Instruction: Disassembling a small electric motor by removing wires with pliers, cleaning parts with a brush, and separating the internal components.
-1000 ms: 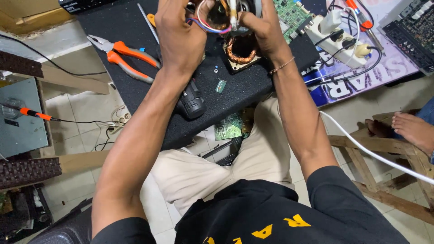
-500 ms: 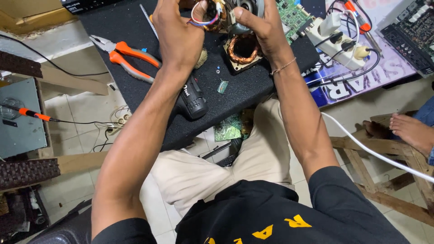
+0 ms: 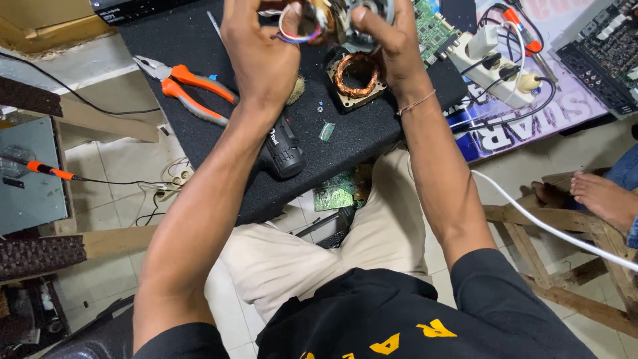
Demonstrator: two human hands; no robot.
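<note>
Landmark: black mat, coarse foam-like sheet; places below are given from it.
Screwdriver: orange handle, thin shaft, lying well left of the mat.
Pliers: orange grips, bare steel jaws, flat on the mat's left part.
Left hand: raised over the mat's far edge, fingers curled round a loop of coloured wires running from the motor part.
Drill: black, matte plastic, on the mat's near edge under the left forearm.
Motor part: held up between both hands over the mat's far edge; round, grey metal, partly cut by the top of the frame, detail hard to make out.
Coil: copper winding, ring-shaped, glossy, in a squarish pale frame on the mat, just below the motor part.
Right hand: fingers wrapped on the motor part's right side, thumb on top; thin cord at the wrist.
Power strip: white, with black plugs, just right of the mat.
</note>
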